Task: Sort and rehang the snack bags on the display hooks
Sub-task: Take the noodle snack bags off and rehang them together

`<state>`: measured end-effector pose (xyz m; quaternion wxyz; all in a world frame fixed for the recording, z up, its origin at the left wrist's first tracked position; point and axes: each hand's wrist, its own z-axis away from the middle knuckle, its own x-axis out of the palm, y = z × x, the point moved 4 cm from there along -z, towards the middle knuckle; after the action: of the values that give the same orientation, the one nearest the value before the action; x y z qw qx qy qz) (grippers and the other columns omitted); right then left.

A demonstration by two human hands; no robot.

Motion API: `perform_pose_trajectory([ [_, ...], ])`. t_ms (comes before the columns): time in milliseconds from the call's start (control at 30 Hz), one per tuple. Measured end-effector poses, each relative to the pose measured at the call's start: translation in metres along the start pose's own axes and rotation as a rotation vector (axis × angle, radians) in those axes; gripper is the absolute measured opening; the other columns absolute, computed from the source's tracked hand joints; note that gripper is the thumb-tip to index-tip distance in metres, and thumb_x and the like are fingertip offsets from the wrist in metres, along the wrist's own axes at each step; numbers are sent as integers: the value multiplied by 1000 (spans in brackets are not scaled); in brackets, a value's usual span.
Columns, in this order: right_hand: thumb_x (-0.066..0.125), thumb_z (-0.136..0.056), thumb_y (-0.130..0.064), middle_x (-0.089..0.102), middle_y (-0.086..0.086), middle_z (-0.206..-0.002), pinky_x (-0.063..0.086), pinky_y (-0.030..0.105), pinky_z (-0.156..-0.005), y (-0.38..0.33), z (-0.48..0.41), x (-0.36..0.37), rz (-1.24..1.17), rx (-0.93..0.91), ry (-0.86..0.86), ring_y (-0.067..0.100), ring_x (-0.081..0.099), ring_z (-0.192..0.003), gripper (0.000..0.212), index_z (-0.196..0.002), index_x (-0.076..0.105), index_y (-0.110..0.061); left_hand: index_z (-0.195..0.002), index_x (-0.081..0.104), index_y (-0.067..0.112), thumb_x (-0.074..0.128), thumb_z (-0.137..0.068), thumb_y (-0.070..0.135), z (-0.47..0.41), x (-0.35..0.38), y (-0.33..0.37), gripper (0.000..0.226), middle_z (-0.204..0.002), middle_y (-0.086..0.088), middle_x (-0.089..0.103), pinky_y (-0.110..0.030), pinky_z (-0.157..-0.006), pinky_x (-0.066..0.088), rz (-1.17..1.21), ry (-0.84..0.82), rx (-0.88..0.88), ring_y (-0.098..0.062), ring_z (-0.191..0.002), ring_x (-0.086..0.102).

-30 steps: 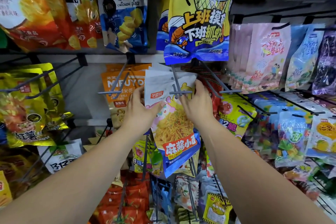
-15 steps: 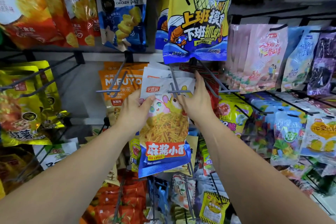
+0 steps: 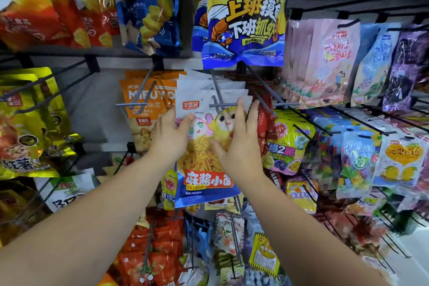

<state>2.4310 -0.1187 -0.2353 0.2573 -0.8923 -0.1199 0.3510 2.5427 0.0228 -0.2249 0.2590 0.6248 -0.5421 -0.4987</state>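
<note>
Noodle snack bag (image 3: 206,179) hangs foremost on display hook (image 3: 222,105); left hand (image 3: 171,137) pinches its left edge, right hand (image 3: 239,146) presses flat-fingered; straightening seemingly underway; next, a gentle letting-go so it settles.

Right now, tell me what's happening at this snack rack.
A person is tidying hanging snacks. The left grip pinches the left edge of the front noodle bag, with the thumb on its face. The right grip lies flat on the bag's right side, fingers straight. The bag hangs on the middle hook, with similar bags behind it.
</note>
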Motion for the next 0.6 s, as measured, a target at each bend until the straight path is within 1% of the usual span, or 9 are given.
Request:
perform_pose_trajectory([
  [67, 77, -88, -37, -20, 18, -168, 31, 50, -122, 2, 10, 4, 100, -33, 11, 36, 2, -158, 104, -163, 5, -28, -118, 65, 33, 58, -94, 51, 8, 0, 4, 31, -100, 15, 71, -37, -82, 57, -23, 10, -7, -18, -95, 71],
  [133, 75, -89, -41, -18, 22, -168, 19, 54, -126, 2, 17, 8, 189, -83, 13, 39, -10, -157, 96, -162, 16, -24, -122, 62, 25, 62, -97, 41, 15, 0, 2, 30, -98, 19, 64, -30, -79, 46, -65, 15, -6, -17, -95, 67],
  [200, 73, -89, -45, -14, 23, -168, 14, 55, -127, 2, 21, 11, 264, -113, 17, 39, -11, -157, 91, -161, 22, -24, -127, 57, 24, 67, -90, 48, 23, 0, -2, 45, -108, 14, 64, -34, -86, 47, -91, -16, 8, -18, -101, 63],
  [267, 72, -88, -47, -11, 24, -168, 13, 56, -126, 3, 22, 12, 314, -111, 16, 41, -10, -157, 90, -160, 24, -23, -132, 51, 30, 67, -80, 57, 31, -1, -11, 61, -126, 9, 66, -44, -98, 52, -80, -47, 2, -20, -114, 64],
  [333, 71, -89, -48, -13, 25, -168, 13, 57, -126, 4, 23, 13, 338, -98, 0, 40, -13, -156, 90, -160, 24, -21, -127, 52, 35, 72, -81, 48, 38, -1, -20, 52, -128, 9, 67, -46, -101, 53, -54, -73, -20, -16, -118, 65],
  [367, 70, -89, -48, -15, 26, -167, 13, 57, -127, 4, 23, 14, 351, -93, -10, 40, -15, -156, 91, -161, 23, -21, -123, 52, 38, 75, -84, 41, 42, -1, -23, 45, -124, 10, 69, -45, -100, 54, -45, -84, -30, -13, -114, 66],
  [433, 71, -89, -46, -18, 27, -166, 12, 55, -127, 4, 27, 17, 359, -75, -35, 42, -15, -155, 94, -162, 18, -21, -119, 53, 39, 77, -87, 29, 49, 0, -28, 41, -114, 13, 71, -39, -95, 56, -37, -84, -30, -11, -107, 68],
  [533, 71, -91, -43, -20, 28, -165, 11, 53, -127, 5, 38, 22, 330, -34, -80, 43, -13, -155, 93, -163, 16, -21, -111, 53, 31, 77, -88, 24, 60, 0, -35, 34, -97, 18, 68, -28, -76, 52, -63, -90, -50, -7, -91, 67],
  [600, 70, -92, -43, -21, 23, -167, 12, 53, -128, 7, 46, 27, 300, -19, -116, 40, -14, -156, 92, -163, 15, -24, -111, 55, 24, 78, -88, 25, 67, -3, -41, 32, -91, 15, 66, -31, -73, 51, -85, -91, -65, -9, -85, 66],
])
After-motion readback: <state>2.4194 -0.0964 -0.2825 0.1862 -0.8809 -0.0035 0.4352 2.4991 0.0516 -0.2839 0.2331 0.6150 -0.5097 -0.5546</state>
